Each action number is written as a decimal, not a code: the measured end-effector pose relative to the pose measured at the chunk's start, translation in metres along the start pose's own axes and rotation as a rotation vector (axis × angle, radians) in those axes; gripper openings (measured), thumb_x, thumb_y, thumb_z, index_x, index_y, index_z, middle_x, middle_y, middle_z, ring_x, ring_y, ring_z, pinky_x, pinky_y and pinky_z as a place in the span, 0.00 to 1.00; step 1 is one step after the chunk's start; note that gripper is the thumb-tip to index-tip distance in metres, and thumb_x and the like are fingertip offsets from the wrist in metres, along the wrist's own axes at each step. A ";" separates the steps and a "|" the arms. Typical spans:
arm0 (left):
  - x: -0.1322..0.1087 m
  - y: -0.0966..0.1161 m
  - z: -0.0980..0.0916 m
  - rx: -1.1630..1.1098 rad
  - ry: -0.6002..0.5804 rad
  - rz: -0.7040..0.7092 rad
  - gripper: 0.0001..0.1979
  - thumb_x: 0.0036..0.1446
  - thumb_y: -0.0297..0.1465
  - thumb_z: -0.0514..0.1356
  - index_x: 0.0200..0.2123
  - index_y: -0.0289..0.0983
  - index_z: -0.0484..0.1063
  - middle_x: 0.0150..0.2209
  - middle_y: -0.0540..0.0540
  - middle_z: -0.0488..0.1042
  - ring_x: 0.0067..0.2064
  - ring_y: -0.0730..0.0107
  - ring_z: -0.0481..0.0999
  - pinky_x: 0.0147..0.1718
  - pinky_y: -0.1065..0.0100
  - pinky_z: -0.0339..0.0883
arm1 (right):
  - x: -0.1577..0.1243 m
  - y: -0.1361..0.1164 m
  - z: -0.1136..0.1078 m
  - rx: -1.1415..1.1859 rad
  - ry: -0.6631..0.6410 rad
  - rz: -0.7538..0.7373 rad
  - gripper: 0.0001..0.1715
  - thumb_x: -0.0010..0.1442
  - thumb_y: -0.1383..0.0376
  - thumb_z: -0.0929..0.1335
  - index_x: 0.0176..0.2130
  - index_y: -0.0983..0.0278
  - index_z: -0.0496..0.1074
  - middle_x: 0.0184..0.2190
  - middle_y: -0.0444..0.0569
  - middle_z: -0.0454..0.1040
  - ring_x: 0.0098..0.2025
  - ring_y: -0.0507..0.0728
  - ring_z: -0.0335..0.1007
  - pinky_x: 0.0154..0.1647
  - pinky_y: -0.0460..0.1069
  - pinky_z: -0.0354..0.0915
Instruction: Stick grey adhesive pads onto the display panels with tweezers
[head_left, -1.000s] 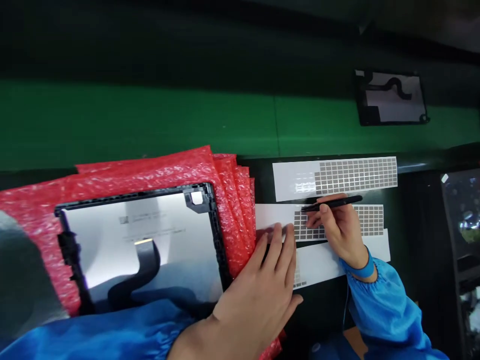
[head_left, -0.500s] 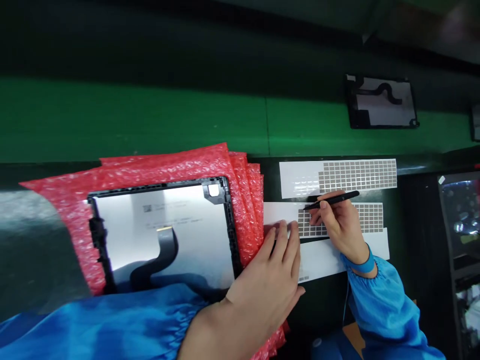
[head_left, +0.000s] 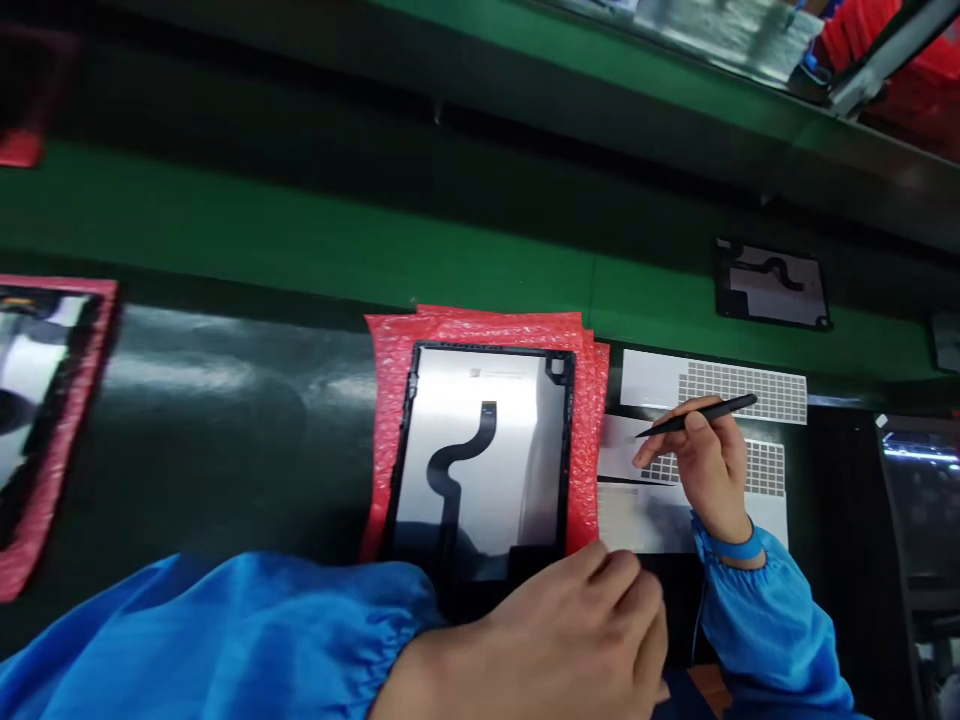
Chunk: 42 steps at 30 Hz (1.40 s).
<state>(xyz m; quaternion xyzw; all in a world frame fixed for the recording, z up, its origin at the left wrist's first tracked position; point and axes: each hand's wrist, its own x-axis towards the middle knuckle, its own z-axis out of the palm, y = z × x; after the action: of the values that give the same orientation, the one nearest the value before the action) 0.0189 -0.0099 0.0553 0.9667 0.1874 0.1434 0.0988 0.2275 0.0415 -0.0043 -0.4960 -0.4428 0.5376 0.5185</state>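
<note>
My right hand [head_left: 712,465] holds black tweezers [head_left: 697,414] with their tip pointing left, over a white label sheet [head_left: 619,447] bearing a grid of small grey stickers. My left hand [head_left: 570,635] is in front of the near right corner of a tablet-sized display panel [head_left: 510,480]. Its fingers are curled under and the fingertips are hidden, so anything in them does not show. The panel lies silvery back up in a black frame, with a dark S-shaped ribbon cable [head_left: 442,460] on it. Beneath it are stacked red bubble-wrap sheets [head_left: 589,400].
Two more white sheets lie at the right, one behind with a sticker grid [head_left: 735,390] and one in front [head_left: 622,515]. Another panel [head_left: 776,285] rests farther back. At left, a panel [head_left: 37,370] lies on red wrap. A shelf [head_left: 675,150] overhangs the back.
My left hand has left the label sheet, moved nearer and curled its fingers. The tweezers have lifted off the sticker grid. The view has shifted, revealing the left panel and the shelf.
</note>
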 end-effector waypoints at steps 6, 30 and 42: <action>-0.040 -0.025 0.000 0.121 0.092 -0.338 0.16 0.72 0.29 0.53 0.54 0.27 0.76 0.38 0.41 0.80 0.36 0.58 0.81 0.31 0.58 0.76 | -0.003 0.001 0.046 0.042 -0.118 -0.022 0.09 0.77 0.57 0.66 0.46 0.59 0.70 0.29 0.44 0.83 0.29 0.55 0.84 0.29 0.49 0.79; -0.050 -0.040 0.014 0.088 0.042 -0.446 0.23 0.70 0.30 0.58 0.64 0.24 0.67 0.45 0.36 0.80 0.42 0.55 0.81 0.34 0.59 0.78 | 0.001 0.010 0.053 -0.036 -0.176 0.092 0.12 0.76 0.53 0.66 0.47 0.59 0.67 0.30 0.43 0.81 0.28 0.54 0.81 0.28 0.49 0.78; -0.049 -0.040 0.014 0.108 0.041 -0.433 0.23 0.71 0.29 0.55 0.65 0.23 0.65 0.45 0.37 0.79 0.41 0.58 0.81 0.34 0.60 0.79 | 0.002 0.012 0.051 -0.008 -0.190 0.097 0.11 0.76 0.54 0.66 0.47 0.58 0.67 0.30 0.43 0.80 0.28 0.54 0.81 0.29 0.50 0.79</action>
<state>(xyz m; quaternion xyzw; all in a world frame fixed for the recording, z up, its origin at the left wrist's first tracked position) -0.0341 0.0057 0.0208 0.9047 0.4001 0.1280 0.0714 0.1752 0.0444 -0.0100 -0.4657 -0.4678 0.6049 0.4453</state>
